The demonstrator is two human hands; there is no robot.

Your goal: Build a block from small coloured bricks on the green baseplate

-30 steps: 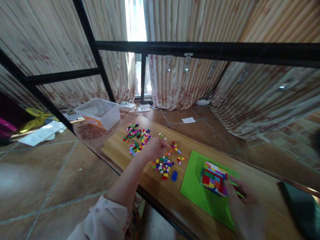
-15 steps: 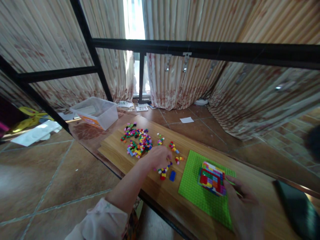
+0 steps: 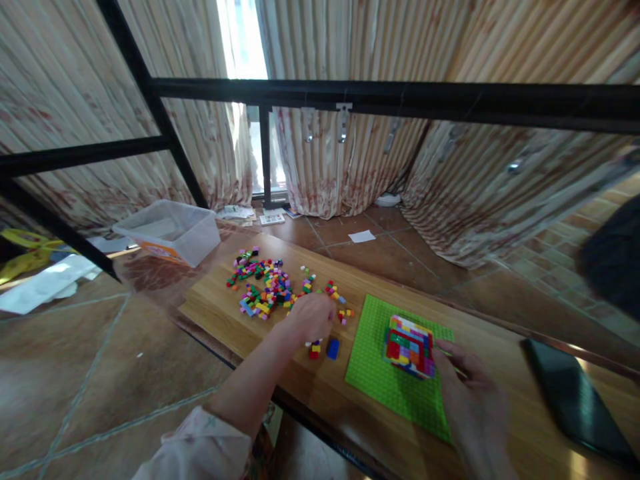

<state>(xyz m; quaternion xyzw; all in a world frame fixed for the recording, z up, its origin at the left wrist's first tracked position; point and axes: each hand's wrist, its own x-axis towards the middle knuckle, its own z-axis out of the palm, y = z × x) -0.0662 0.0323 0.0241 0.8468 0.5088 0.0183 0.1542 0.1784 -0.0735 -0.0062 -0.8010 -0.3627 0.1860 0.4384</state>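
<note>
My left hand (image 3: pixel 313 316) reaches over the small loose toy bricks on the wooden board, its fingers bent downward and together. Whatever the fingertips pinch is hidden. Close below it lie a few bricks (image 3: pixel 314 351) in red and yellow and a flat blue brick (image 3: pixel 333 349). On the green studded baseplate (image 3: pixel 367 367) stands a multicoloured block built of bricks (image 3: pixel 409 348), with a pale rim and rows of red, blue, yellow and purple. My right hand (image 3: pixel 467 387) has its thumb and index finger closed at the block's right edge; its other fingers are curled.
A big heap of mixed bricks (image 3: pixel 267 283) covers the board's left part, with smaller groups (image 3: pixel 334 291) nearer the baseplate. A clear plastic bin (image 3: pixel 175 230) stands beyond the left end. A dark phone-like slab (image 3: pixel 575 400) lies at the right. Black metal bars (image 3: pixel 350 90) run behind.
The camera has turned to the right, so everything sits further left. My left hand has come slightly nearer, covering more of the small bricks. My right hand stays at the block's edge.
</note>
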